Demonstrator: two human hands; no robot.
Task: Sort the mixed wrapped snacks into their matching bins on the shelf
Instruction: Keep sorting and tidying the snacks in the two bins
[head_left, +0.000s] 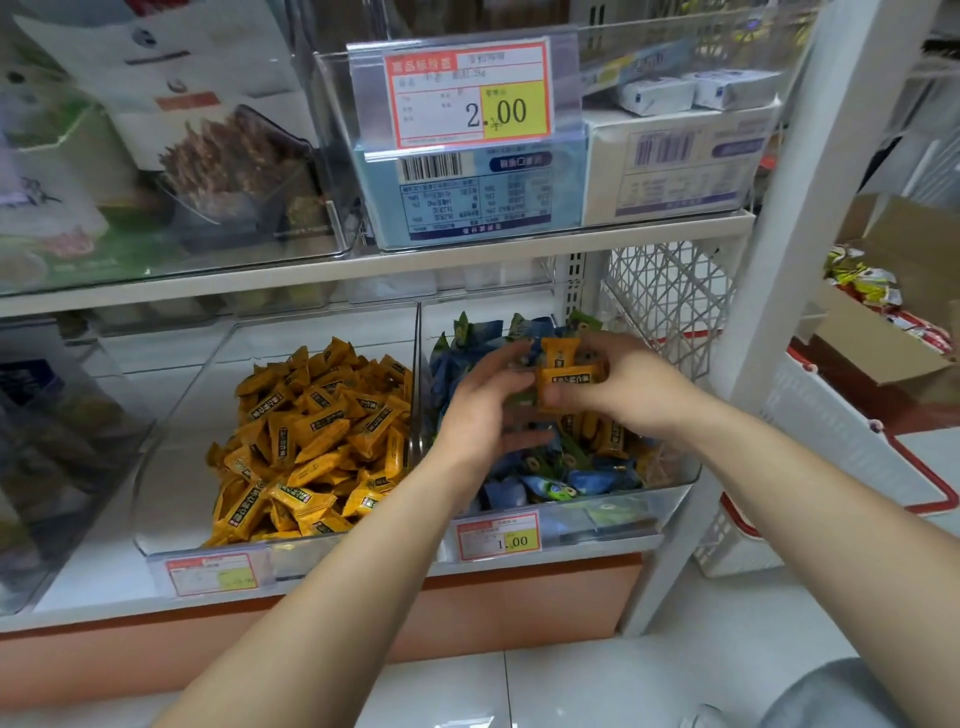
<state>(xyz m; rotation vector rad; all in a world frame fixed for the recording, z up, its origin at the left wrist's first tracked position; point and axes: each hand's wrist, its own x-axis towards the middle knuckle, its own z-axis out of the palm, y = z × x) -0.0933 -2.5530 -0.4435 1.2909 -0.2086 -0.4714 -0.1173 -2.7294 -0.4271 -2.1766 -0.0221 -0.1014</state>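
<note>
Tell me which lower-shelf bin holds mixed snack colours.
The right bin: orange packs lie among blue and green packs there. The left bin holds only orange ones.

The lower shelf (93, 587) (white board, orange front edge) carries two clear bins side by side: left bin (179, 467) holds orange wrapped snacks (317, 447); right bin (628, 519) holds mixed packs (550, 488).

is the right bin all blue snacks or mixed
Mixed: orange snacks lie among the blue ones in the right bin.
</note>
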